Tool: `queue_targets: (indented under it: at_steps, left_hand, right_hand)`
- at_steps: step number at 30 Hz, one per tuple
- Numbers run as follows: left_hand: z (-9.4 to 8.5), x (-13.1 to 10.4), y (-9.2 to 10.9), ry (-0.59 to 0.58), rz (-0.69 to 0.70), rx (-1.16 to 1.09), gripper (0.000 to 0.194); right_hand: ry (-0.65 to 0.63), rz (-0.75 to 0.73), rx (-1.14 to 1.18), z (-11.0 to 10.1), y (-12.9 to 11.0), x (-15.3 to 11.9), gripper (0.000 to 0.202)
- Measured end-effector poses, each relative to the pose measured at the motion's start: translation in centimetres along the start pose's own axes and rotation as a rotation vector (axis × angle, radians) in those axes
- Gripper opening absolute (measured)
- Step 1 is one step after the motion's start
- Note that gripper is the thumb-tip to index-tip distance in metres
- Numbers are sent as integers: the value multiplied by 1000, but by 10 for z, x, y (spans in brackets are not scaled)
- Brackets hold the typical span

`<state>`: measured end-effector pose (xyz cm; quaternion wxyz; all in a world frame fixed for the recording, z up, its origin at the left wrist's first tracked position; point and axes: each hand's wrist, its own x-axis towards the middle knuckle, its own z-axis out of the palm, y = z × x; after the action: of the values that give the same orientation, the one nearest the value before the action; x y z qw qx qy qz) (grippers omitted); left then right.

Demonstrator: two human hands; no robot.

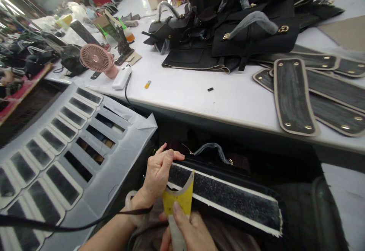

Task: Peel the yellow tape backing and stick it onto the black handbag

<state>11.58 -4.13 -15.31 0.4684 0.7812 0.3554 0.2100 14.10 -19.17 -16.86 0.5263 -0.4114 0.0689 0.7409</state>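
Across my lap lies a black handbag [265, 184] on its side, its handle wrapped in clear plastic. A long dark strip with white borders [228, 196] faces up on it. My left hand [159, 169] grips the bag's near-left end, thumb and fingers bent over its edge. In my right hand [189, 230] is a scraper with a yellow, curved-edged blade [179, 201] and a pale handle, the thumb pressed on the blade's base. The blade overlaps the strip's left end in view; whether it touches I cannot tell.
Left of me, a grey rack [125, 129] carries rows of dark, pale-edged panels [53, 140]. On the white table [182, 95] ahead stand black handbags [253, 38], a pink fan [97, 58] and stacked panels with brass studs [295, 95]. A black cord [85, 222] crosses my left forearm.
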Motion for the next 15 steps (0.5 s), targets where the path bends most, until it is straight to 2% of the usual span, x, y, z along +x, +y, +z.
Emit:
queue_targets:
  at_steps: [4,10,15]
  left_hand:
    - [0,-1,3,-4,48,108,39]
    - [2,-1,12,-44,161,383,33]
    - [7,-1,16,-45,209,573,33]
  right_hand:
    - [41,31,-38,-1,-3,0,78]
    - [-2,43,-56,-5,-1,2,78]
    - [107,-9,-71,-1,1,-2,75]
